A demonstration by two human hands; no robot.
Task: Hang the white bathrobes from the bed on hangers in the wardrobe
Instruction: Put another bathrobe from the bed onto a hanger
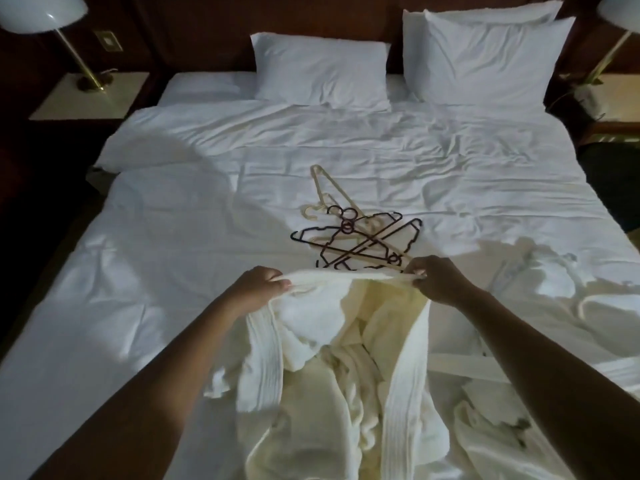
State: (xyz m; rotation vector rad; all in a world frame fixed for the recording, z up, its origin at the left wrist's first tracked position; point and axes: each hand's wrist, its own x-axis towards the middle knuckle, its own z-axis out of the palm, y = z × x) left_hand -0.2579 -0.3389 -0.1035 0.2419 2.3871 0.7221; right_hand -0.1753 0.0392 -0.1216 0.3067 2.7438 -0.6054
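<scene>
I hold a white bathrobe [346, 341] up by its collar over the foot of the bed [173, 271]. My left hand [258, 289] grips the collar's left end and my right hand [438, 280] pinches its right end, stretching it between them. The robe's front bands hang down towards me. Just beyond the collar lies a heap of plastic hangers [360, 237], dark ones and cream ones, tangled together on the sheet. A second white bathrobe [547, 282] lies crumpled on the bed to the right. No wardrobe is in view.
Pillows [322, 69] stand against the dark headboard. A bedside table with a lamp [59, 32] is at the back left and another lamp [620, 15] at the back right. Dark floor runs along both sides of the bed.
</scene>
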